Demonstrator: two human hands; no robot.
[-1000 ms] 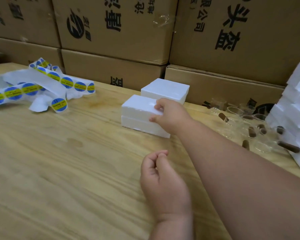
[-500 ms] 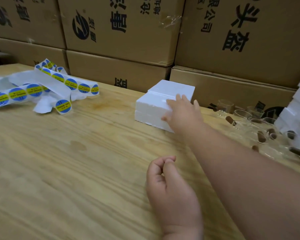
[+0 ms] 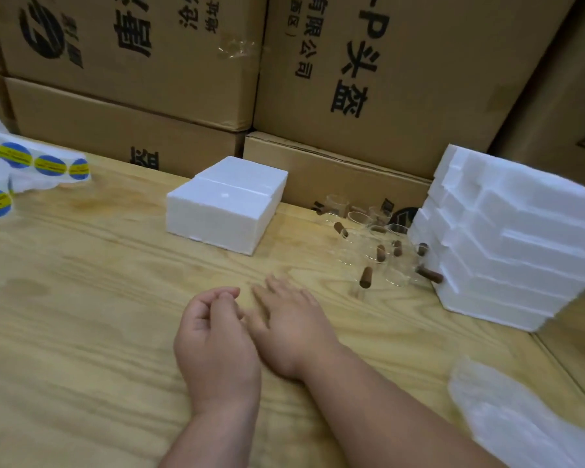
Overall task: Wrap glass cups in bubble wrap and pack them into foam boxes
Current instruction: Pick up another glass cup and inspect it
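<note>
Your left hand (image 3: 217,336) rests low on the wooden table (image 3: 81,332), its fingers curled loosely inward toward the thumb, nothing visible between them. Your right hand (image 3: 291,329) lies just beside it, touching or nearly so, fingers straight and slightly spread over the pale, grainy plywood; its outline is motion-blurred.

2 closed foam boxes (image 3: 227,204) sit pushed together further back, well apart from both hands: white, blocky, matte, grainy polystyrene with a seam between them and a lid line along the near faces.

To the right of them, a cluster of glass cups (image 3: 372,244) stands on the table: clear, thin-walled, cylindrical, with stubby brown wooden handles sticking out at angles. Exact count cannot be told through the overlapping glass. The cluster sits against a stack of foam boxes (image 3: 507,244), stepped and unevenly offset, with some handles touching its left face.

Bubble wrap (image 3: 514,417), translucent and crinkled, lies at the table's near right corner.

At the far left, a strip of round stickers (image 3: 34,163), blue with yellow bands on white backing paper, lies loosely folded.

Brown corrugated cartons (image 3: 385,79) with black printed characters are stacked behind the table.
</note>
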